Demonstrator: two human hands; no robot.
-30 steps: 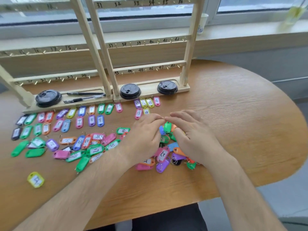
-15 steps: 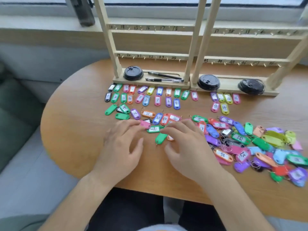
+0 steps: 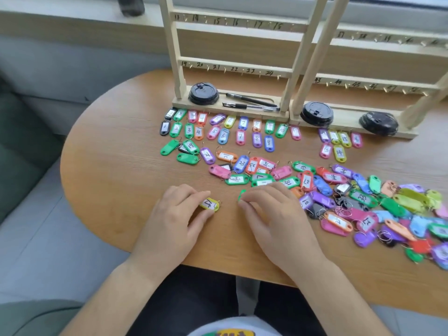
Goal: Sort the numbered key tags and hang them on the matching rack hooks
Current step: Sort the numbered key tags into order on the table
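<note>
My left hand [image 3: 180, 215] pinches a yellow key tag [image 3: 209, 204] against the wooden table [image 3: 109, 170]; its label reads 17 or 47. My right hand [image 3: 271, 214] pinches a green key tag [image 3: 241, 194] at its fingertips, mostly hidden by the fingers. Tidy rows of low-numbered tags [image 3: 218, 129] lie in front of the wooden hook rack [image 3: 232, 69], whose numbered hooks hang bare. A second small group of tags [image 3: 339, 141] lies further right. A loose heap of coloured tags [image 3: 363, 202] spreads to the right of my right hand.
Black cup lids [image 3: 203, 93] [image 3: 316, 113] [image 3: 378, 122] and two black pens [image 3: 249, 103] rest on the rack bases. A second rack [image 3: 378, 86] stands to the right. The table's rounded edge curves at the left, with a grey couch [image 3: 24, 154] beyond.
My view swung left and then closer. My left hand has picked up the yellow tag, and my right hand now pinches the green tag; both hands lie nearer the table's front edge.
</note>
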